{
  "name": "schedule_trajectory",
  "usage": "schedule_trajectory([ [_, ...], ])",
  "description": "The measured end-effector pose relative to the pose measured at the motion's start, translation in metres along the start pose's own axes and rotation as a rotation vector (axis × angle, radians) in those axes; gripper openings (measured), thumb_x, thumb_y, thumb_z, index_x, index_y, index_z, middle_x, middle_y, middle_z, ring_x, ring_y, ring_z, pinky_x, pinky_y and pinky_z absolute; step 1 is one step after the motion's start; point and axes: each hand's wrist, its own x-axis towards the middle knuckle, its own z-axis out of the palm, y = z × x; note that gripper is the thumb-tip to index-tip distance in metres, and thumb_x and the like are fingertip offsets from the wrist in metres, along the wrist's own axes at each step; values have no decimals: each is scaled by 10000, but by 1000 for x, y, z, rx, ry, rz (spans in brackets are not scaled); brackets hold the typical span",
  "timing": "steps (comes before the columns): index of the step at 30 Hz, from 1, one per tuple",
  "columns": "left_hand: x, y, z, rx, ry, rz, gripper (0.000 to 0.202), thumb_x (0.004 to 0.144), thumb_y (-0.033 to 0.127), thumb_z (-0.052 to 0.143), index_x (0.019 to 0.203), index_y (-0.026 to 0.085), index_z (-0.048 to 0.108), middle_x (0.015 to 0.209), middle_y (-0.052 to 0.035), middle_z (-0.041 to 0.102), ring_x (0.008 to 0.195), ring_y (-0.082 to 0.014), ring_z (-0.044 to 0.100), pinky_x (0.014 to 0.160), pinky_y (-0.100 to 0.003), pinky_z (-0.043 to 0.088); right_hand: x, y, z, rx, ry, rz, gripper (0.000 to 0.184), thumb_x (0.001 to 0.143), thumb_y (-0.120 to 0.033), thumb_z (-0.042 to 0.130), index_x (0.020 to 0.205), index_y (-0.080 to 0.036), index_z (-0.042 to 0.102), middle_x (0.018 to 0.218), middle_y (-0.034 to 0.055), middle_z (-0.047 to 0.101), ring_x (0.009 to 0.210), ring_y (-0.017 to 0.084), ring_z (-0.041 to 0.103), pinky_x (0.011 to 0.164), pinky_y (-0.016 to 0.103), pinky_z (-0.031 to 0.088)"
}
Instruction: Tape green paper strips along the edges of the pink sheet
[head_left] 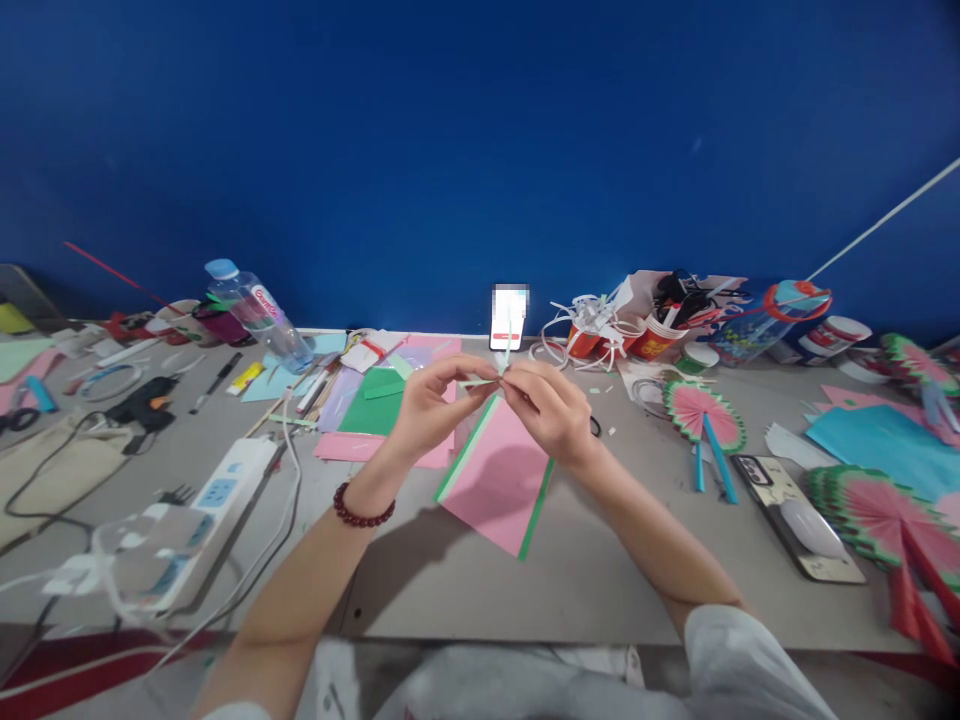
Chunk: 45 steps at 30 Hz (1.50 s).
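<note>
Pink sheet (pixel 495 490) lay near, within your easy reach. Above it, left hand (pixel 442 400) and right hand (pixel 551 405) pinched pale strip (pixel 505 358) at fingertips, seemingly steadying it. Beyond, phone (pixel 507 325) stood upright, facing you.

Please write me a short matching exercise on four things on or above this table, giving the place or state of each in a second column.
Things:
1. pale strip
2. pink sheet
3. clear bottle
4. white mouse

Places or states:
A. closed with a blue cap
B. resting on a phone
C. held by the left hand and right hand
D. lying on the table, below the hands

Pairs: 1-C, 2-D, 3-A, 4-B
</note>
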Motion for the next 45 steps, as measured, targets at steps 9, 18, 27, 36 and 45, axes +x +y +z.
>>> schedule_trajectory([
  [9, -5, 4, 0, 109, 9, 179, 66, 770, 203, 681, 821, 232, 714, 900, -59, 715, 862, -191, 658, 801, -336, 517, -5, 4, 4, -18, 127, -81, 218, 870, -131, 557, 1034, -253, 631, 889, 57, 685, 811, 173, 651, 740, 283, 531],
  [18, -2, 3, 2, 210, 59, 306, 60, 800, 186, 666, 845, 208, 700, 841, -41, 706, 811, -158, 648, 733, -289, 522, 3, -2, 7, 225, 104, 151, 94, 874, -207, 564, 867, -213, 657, 821, 50, 674, 768, 158, 648, 714, 293, 556],
  [27, -1, -11, 3, 118, 175, -21, 82, 795, 257, 663, 778, 186, 701, 839, -42, 706, 797, -151, 634, 707, -260, 493, 7, 0, 18, 967, -167, 845, 268, 714, -390, 735, 845, -171, 652, 797, 20, 661, 661, 136, 652, 643, 301, 589],
  [36, 1, -15, 5, -18, 240, -232, 188, 738, 359, 707, 747, 173, 737, 751, -45, 718, 700, -150, 640, 653, -256, 504, 11, -1, 18, 956, -123, 1004, 252, 663, -381, 767, 776, -165, 702, 778, 28, 688, 639, 148, 664, 639, 305, 581],
  [45, -1, -12, 9, -63, 266, -286, 154, 723, 339, 732, 735, 186, 749, 759, -44, 729, 707, -145, 649, 673, -254, 520, 11, -1, 18, 975, -85, 1026, 255, 646, -388, 777, 742, -162, 707, 749, 22, 686, 644, 142, 657, 709, 333, 593],
])
